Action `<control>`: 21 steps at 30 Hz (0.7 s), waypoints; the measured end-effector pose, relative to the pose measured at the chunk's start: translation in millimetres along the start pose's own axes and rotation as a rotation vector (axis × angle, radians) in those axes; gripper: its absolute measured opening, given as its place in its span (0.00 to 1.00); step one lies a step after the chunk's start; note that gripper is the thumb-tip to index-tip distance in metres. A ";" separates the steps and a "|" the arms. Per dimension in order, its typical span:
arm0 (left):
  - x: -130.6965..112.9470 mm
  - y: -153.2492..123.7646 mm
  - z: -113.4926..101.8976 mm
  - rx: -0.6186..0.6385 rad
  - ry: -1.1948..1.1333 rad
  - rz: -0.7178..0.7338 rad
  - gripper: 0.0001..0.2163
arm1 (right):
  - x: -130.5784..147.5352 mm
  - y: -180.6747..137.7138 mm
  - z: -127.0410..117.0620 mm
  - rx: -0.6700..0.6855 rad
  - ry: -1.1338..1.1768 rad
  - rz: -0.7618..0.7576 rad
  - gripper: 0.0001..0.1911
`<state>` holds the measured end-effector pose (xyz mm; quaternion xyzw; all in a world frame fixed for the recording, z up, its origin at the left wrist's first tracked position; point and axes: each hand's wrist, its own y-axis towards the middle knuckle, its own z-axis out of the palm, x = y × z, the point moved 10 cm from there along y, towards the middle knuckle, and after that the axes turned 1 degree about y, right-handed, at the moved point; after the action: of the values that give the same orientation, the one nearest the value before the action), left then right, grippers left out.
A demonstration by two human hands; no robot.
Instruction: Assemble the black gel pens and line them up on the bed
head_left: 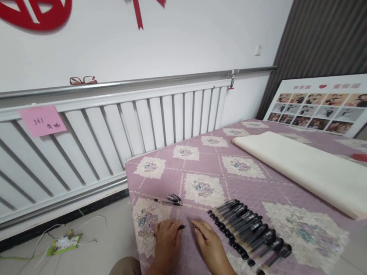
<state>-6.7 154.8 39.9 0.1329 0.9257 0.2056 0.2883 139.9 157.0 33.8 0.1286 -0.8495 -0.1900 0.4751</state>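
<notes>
My left hand [167,241] rests on the purple quilted cover [207,170] with its fingers curled on a black pen [181,227] whose tip sticks out to the right. My right hand [209,241] lies close beside it, fingers together and pointing at the pen tip; whether it grips anything is hidden. A row of several black pens [249,231] lies side by side just right of my right hand. Another pen with a black cap or clip [169,200] lies alone above my left hand.
A long cream roll of fabric or paper [313,171] crosses the cover on the right. A photo board [325,103] leans at the far right. A white radiator [104,137] with a pink note [41,119] lines the wall. Cables and a green power strip [63,244] lie on the floor.
</notes>
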 end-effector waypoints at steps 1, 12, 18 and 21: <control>-0.6 0.4 -0.2 0.005 0.006 -0.005 0.12 | 0.8 -0.1 1.5 0.012 0.002 -0.008 0.16; 0.0 1.9 4.4 0.090 0.008 -0.057 0.15 | 4.7 1.0 4.1 0.035 0.015 -0.040 0.16; -1.8 2.2 7.0 0.137 0.036 -0.061 0.16 | 10.3 0.3 6.7 0.044 0.029 -0.091 0.17; -4.4 2.9 8.1 0.163 0.045 -0.055 0.15 | 13.4 0.1 8.2 0.047 0.030 -0.122 0.17</control>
<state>1.9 158.3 37.3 0.1260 0.9489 0.1244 0.2613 126.0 153.3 40.1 0.1942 -0.8370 -0.1969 0.4722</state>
